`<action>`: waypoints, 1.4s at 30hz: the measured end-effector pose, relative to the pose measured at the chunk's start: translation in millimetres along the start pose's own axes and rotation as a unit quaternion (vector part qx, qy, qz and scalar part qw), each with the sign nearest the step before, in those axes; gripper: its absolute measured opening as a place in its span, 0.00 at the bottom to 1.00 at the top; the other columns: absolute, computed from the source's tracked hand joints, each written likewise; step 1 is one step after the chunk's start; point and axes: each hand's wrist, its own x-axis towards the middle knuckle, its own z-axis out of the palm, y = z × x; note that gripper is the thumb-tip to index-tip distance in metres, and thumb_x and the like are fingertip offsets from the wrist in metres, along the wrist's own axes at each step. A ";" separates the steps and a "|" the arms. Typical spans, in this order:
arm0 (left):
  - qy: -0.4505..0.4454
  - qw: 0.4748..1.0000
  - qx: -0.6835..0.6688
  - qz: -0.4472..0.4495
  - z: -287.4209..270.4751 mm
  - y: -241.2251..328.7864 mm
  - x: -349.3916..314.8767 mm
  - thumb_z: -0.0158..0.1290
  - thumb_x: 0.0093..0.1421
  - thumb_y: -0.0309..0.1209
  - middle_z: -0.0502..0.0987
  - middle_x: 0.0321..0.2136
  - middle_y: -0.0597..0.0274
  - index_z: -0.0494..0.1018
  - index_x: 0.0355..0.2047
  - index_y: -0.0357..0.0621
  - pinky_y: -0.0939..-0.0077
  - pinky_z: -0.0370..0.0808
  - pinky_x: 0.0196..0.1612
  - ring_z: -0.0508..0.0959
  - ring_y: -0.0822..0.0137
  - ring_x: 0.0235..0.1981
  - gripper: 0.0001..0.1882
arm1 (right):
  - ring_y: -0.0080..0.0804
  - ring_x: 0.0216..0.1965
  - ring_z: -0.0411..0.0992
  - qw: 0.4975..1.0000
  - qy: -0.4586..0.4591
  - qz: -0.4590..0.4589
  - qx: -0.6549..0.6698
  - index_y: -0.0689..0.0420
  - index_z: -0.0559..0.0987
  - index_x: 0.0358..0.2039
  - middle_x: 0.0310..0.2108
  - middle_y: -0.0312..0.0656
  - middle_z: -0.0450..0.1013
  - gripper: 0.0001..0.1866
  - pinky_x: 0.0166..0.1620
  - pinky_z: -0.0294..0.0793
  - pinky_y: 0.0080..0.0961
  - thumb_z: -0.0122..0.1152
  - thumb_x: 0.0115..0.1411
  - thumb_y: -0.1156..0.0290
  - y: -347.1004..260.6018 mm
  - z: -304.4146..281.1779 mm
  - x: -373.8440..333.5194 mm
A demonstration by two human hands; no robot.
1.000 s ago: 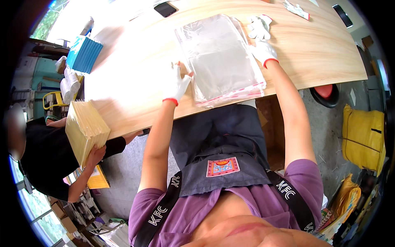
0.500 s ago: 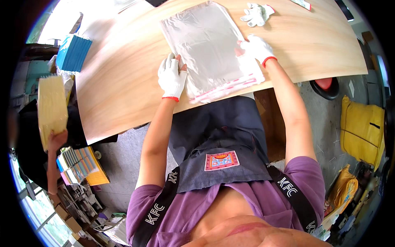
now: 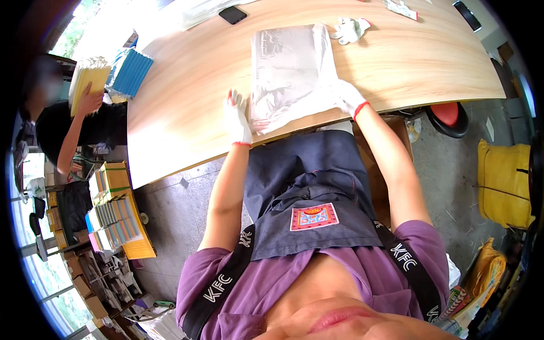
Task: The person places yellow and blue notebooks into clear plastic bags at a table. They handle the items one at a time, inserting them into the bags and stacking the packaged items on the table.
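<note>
A flat stack of clear plastic bags (image 3: 290,65) lies on the wooden table in front of me, its near end close to the table edge. My left hand (image 3: 238,120), in a white glove with a red cuff and bare fingertips, rests along the stack's left side. Its fingers are stretched and apart, and the thumb reaches onto the near left corner. On the opposite side my right hand (image 3: 350,98), gloved the same way, lies against the near right edge. Its fingers look stretched out, but glare blends their tips into the plastic.
A spare white glove (image 3: 350,30) lies beyond the bags, and a black phone (image 3: 233,15) is far left. Blue stacked booklets (image 3: 130,72) stand at the table's left edge. There a co-worker's hand (image 3: 89,102) holds a yellowish stack (image 3: 89,76). A red-seated stool (image 3: 445,115) is at right.
The bag stack sits straighter, and its pink-striped near edge no longer shows. My left fingers have spread outward. The co-worker has brought the yellowish stack up beside the blue booklets. My view has shifted.
</note>
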 end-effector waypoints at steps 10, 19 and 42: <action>-0.009 0.898 -0.289 -0.332 -46.7 55.1 -207.3 0.45 0.66 0.60 0.67 0.58 0.56 0.55 0.65 0.52 0.51 0.67 0.58 0.69 0.56 0.57 0.36 | 0.17 0.34 0.71 0.967 0.181 -0.126 0.129 0.58 0.78 0.52 0.38 0.34 0.76 0.16 0.33 0.71 0.16 0.52 0.65 0.78 147.3 107.9 -104.1; 0.079 0.893 -0.154 -0.416 -110.9 -5.2 -188.2 0.47 0.65 0.27 0.76 0.41 0.53 0.71 0.43 0.39 0.59 0.77 0.47 0.77 0.54 0.41 0.09 | 0.31 0.39 0.76 0.996 0.093 0.012 -0.002 0.54 0.66 0.61 0.45 0.40 0.74 0.26 0.37 0.80 0.30 0.58 0.67 0.57 169.2 145.8 -173.9; 0.454 0.877 -0.108 -0.114 -139.6 45.7 -458.9 0.63 0.58 0.30 0.71 0.21 0.69 0.73 0.25 0.44 0.75 0.68 0.24 0.71 0.74 0.22 0.10 | 0.25 0.45 0.74 0.888 -0.303 0.263 -0.225 0.62 0.74 0.51 0.45 0.39 0.74 0.15 0.47 0.77 0.18 0.52 0.69 0.67 226.5 176.7 -60.4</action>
